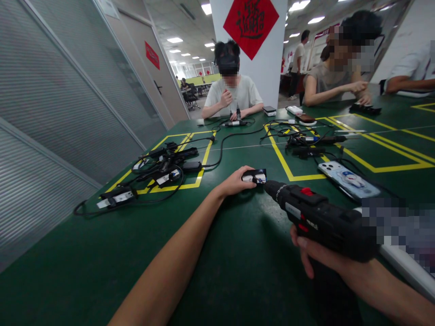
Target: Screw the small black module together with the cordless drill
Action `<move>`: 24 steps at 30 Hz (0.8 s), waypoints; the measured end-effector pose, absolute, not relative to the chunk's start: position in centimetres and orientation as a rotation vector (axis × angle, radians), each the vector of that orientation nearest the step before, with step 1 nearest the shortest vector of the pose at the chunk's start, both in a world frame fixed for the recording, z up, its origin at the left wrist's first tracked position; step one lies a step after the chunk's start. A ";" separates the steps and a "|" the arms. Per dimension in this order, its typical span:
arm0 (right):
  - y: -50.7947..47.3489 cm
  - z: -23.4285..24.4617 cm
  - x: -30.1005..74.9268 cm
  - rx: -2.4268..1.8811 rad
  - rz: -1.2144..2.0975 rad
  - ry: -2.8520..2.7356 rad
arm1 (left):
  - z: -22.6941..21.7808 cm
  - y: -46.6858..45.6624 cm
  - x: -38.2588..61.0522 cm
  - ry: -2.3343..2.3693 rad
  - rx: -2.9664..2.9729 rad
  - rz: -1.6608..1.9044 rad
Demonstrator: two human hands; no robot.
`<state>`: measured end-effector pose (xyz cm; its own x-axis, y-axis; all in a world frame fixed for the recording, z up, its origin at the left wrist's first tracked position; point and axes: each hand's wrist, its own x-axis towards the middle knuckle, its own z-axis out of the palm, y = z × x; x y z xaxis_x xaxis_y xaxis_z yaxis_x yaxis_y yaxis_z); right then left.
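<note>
While the left hand [238, 180] grips a small black-and-white casing [261, 177] at the centre of the frame, the right hand [343, 267] supports a power drill [322, 215] at the lower right. The left hand is partly closed: thumb and fingers pinch the casing at its left end, on or just above the green table [102, 262]. The right hand is wrapped around the drill handle. The drill lies aslant, its chuck [275, 190] directed at the right end of the casing. From here I cannot tell whether the bit touches it.

A phone [350, 179] in a printed case lies right of centre, just beyond the drill. Left of centre, a heap of black devices and cables [188, 154] lies across yellow tape [203, 170]; a separate black-and-white unit [118, 197] sits at its near left edge. A second cluster of cables and tools [306, 140] occupies the right of centre.

At the upper centre, a co-worker [249, 88] in a light shirt and a headset sits at the far edge of the table. At the upper right, a second co-worker [329, 81] has both hands over a black part [365, 108].
</note>
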<state>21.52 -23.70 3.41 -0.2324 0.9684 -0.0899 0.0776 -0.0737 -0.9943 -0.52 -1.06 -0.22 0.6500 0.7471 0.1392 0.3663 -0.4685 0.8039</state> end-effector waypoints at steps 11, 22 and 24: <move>-24.6 6.0 21.3 -1.372 1.390 -1.505 | -0.4 -0.9 -0.5 0.875 2.091 0.638; -23.5 4.0 21.2 -1.220 1.385 -1.482 | -0.3 -1.1 -0.6 0.851 2.059 0.632; -23.6 4.0 21.3 -1.207 1.385 -1.487 | -0.3 -1.1 -0.6 0.857 2.072 0.636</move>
